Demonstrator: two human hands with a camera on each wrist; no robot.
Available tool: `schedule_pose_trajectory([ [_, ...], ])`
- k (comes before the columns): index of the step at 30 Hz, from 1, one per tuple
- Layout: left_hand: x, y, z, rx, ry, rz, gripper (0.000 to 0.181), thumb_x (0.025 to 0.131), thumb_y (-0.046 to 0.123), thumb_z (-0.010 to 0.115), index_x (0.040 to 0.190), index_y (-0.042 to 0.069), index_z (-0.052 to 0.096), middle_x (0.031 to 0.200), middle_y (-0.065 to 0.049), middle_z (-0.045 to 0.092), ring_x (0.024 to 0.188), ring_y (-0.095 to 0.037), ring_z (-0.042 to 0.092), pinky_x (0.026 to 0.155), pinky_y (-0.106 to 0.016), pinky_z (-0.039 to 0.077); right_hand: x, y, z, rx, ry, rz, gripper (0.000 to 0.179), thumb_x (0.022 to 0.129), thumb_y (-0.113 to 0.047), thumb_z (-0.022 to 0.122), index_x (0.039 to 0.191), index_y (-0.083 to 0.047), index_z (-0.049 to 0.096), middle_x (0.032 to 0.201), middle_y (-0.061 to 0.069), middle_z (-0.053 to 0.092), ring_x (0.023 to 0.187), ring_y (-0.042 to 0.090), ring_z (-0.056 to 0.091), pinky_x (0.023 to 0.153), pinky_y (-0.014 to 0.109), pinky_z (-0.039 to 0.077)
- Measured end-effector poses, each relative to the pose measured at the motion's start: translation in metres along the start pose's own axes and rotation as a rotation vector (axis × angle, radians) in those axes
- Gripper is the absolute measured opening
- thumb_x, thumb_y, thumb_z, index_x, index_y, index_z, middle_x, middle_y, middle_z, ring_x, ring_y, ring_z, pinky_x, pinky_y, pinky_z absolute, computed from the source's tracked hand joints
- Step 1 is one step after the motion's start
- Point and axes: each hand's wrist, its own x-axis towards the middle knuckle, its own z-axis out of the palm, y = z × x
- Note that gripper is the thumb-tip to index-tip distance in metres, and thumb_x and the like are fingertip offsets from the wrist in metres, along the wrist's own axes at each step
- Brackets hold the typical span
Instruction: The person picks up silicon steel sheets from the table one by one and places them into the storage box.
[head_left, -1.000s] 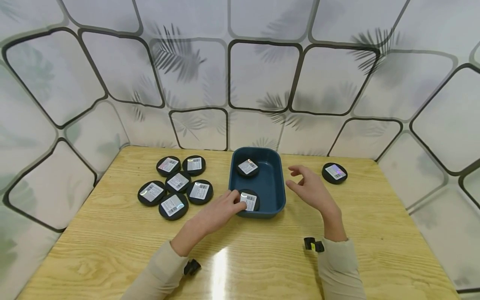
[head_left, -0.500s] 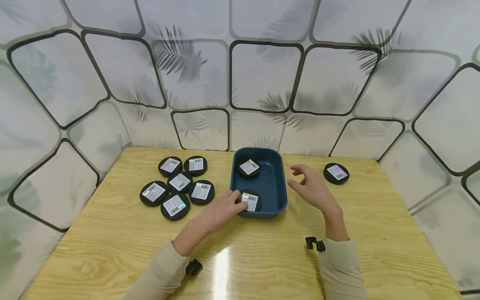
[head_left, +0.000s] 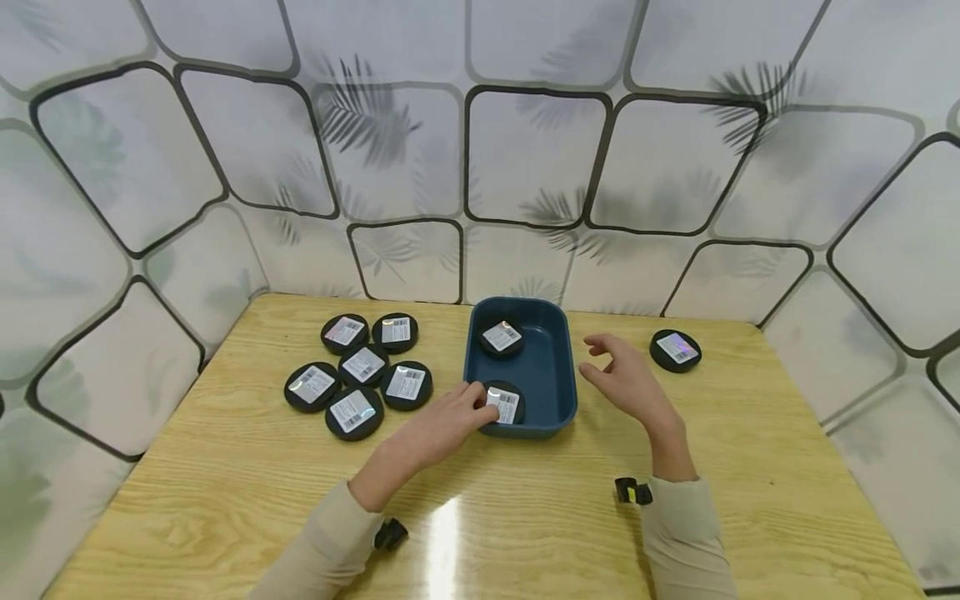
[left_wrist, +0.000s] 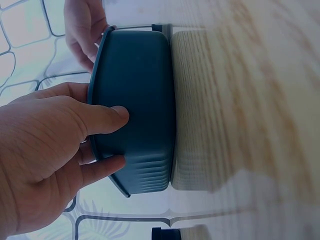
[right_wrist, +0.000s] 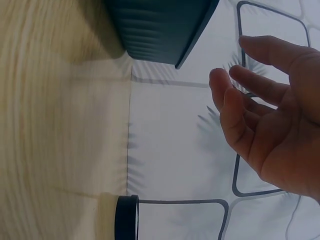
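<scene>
A dark blue plastic tray (head_left: 551, 383) stands on the table in the middle of the head view. Inside it lie two black round discs with white barcode labels, a far disc (head_left: 501, 337) and a near disc (head_left: 506, 404). My left hand (head_left: 442, 425) grips the tray's near left rim. In the left wrist view the thumb (left_wrist: 107, 119) lies across the outer wall and the index finger passes behind the rim. To the tray's right my right hand (head_left: 626, 383) hovers with loosely bent fingers, holding nothing; the right wrist view shows them apart from the tray wall.
Several more labelled black discs (head_left: 363, 364) lie grouped on the wooden table (head_left: 555, 517) to the left. One single disc (head_left: 675, 350) sits at the right, beyond my right hand. A patterned curtain (head_left: 532, 158) rises behind the table's far edge.
The head view has shifted slightly, so everything appears a little farther right. Both hands, the tray and the discs keep their places.
</scene>
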Motion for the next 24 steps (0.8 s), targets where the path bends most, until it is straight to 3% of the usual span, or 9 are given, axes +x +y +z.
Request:
schedule_pose_trajectory([
  [7, 0.0, 0.0, 0.0, 0.003, -0.018, -0.007, 0.02, 0.094, -0.002, 0.059, 0.102, 0.016, 0.058, 0.093, -0.003, 0.046, 0.082, -0.017, 0.044, 0.07, -0.03, 0.045, 0.0, 0.01, -0.004, -0.025, 0.009, 0.016, 0.048, 0.098, -0.016, 0.06, 0.14, 0.005, 0.048, 0.13, 0.029, 0.055, 0.087, 0.031, 0.062, 0.076, 0.044, 0.052],
  [14, 0.0, 0.0, 0.0, 0.001, -0.053, -0.025, 0.019, 0.096, -0.001, 0.057, 0.104, 0.016, 0.059, 0.095, -0.003, 0.047, 0.084, -0.017, 0.045, 0.072, -0.029, 0.045, 0.002, 0.018, -0.016, -0.147, 0.032, 0.027, 0.051, 0.097, -0.017, 0.06, 0.14, 0.008, 0.046, 0.127, 0.032, 0.056, 0.099, 0.042, 0.062, 0.084, 0.054, 0.049],
  [24, 0.001, 0.001, -0.002, 0.007, -0.071, -0.035, 0.019, 0.096, 0.0, 0.058, 0.104, 0.017, 0.059, 0.096, -0.003, 0.047, 0.084, -0.017, 0.045, 0.073, -0.03, 0.045, 0.001, 0.035, -0.031, -0.273, 0.062, 0.087, 0.056, 0.099, -0.021, 0.057, 0.145, 0.007, 0.039, 0.135, 0.035, 0.042, 0.106, 0.048, 0.056, 0.079, 0.057, 0.049],
])
